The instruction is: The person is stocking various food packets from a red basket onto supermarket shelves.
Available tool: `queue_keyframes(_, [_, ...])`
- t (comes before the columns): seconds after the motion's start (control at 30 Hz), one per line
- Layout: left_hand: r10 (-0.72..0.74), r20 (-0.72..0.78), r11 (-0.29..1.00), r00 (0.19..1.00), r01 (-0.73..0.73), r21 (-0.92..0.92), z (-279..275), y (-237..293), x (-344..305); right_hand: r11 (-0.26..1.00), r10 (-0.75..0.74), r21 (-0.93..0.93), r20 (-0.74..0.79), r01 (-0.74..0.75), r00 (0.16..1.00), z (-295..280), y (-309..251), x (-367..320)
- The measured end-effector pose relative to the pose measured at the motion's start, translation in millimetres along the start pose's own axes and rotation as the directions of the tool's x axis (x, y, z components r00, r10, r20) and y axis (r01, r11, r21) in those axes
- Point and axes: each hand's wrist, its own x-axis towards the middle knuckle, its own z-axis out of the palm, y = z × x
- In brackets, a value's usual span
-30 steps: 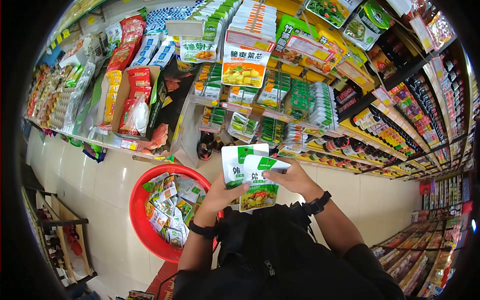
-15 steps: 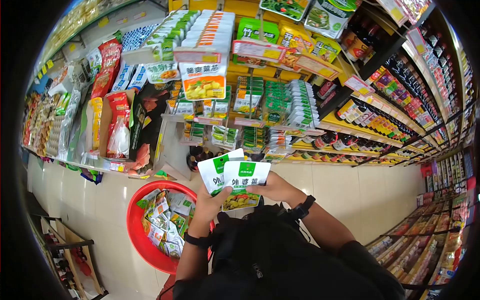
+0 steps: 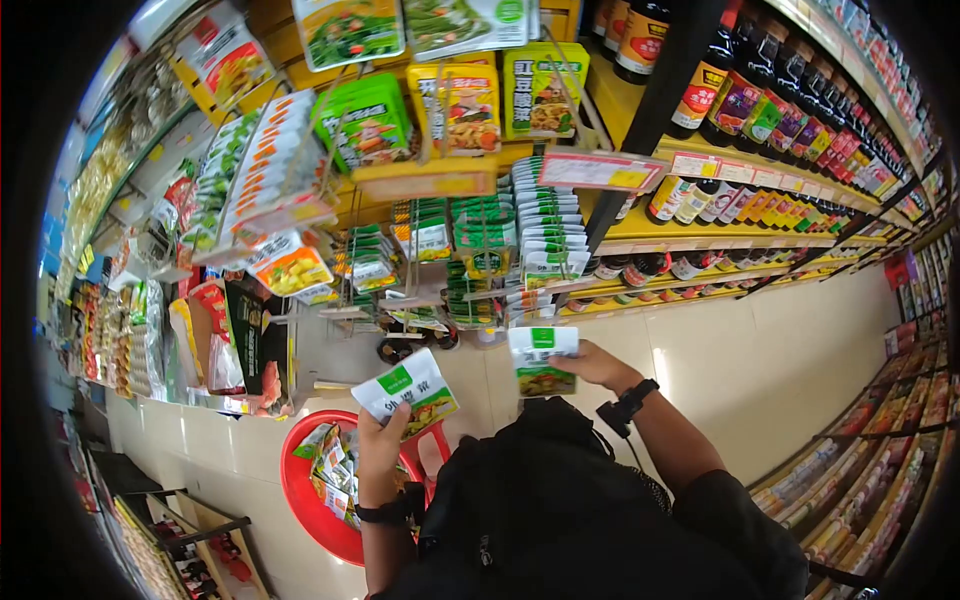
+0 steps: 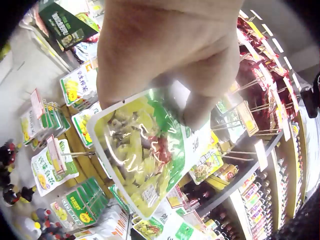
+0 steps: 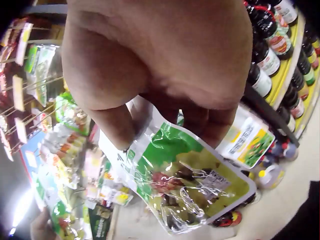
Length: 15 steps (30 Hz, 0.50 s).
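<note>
In the head view the left hand (image 3: 382,450) pinches a white and green food packet (image 3: 412,392), tilted, near the basket. Apart from it, the right hand (image 3: 598,366) grips a second packet (image 3: 544,362) by its side, held nearly upright. The left wrist view shows the thumb and fingers of the left hand (image 4: 170,55) on the first packet (image 4: 140,150), its clear window showing green and yellow pieces. In the right wrist view the right hand (image 5: 165,65) holds the other packet (image 5: 185,175) between thumb and fingers.
A red basket (image 3: 296,480) holding several packets stands on the floor (image 3: 700,350) at the left. Ahead, hooks carry rows of packets (image 3: 555,215), with price tags (image 3: 600,170) sticking out. Bottles (image 3: 735,95) line shelves at the right; an open carton (image 3: 240,335) lies left.
The two packets, overlapping before, are now apart, one in each hand; the left hand moved left and the right hand moved right. The head view has turned toward the right-hand shelves.
</note>
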Motion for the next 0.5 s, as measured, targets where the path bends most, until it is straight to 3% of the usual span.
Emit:
queue_keyframes(0.07, [-0.033,0.048,0.996,0.998,0.029,0.089,17,11,3,0.995,0.102,0.004,-0.104,-0.102,0.989,-36,20,-1])
queue_keyframes(0.17, [-0.081,0.092,0.964,0.992,0.055,0.26,26,4,6,1.0,0.023,0.015,-0.206,-0.02,0.978,-70,20,1])
queue_keyframes(0.27, [-0.113,0.127,0.908,0.985,0.051,0.416,55,32,9,0.996,-0.086,-0.057,-0.24,0.074,0.967,-98,28,26])
queue_keyframes(0.37, [-0.145,0.088,0.905,0.985,0.097,0.414,69,40,11,0.996,-0.048,-0.083,-0.153,0.035,0.987,-109,4,39])
queue_keyframes(0.43, [-0.213,0.038,0.894,0.976,0.179,0.411,76,50,11,0.987,-0.104,-0.133,-0.084,0.092,0.991,-111,-11,43])
queue_keyframes(0.5, [-0.174,0.062,0.902,0.983,0.134,0.409,74,42,15,0.974,-0.128,-0.187,-0.005,0.125,0.992,-110,-25,41])
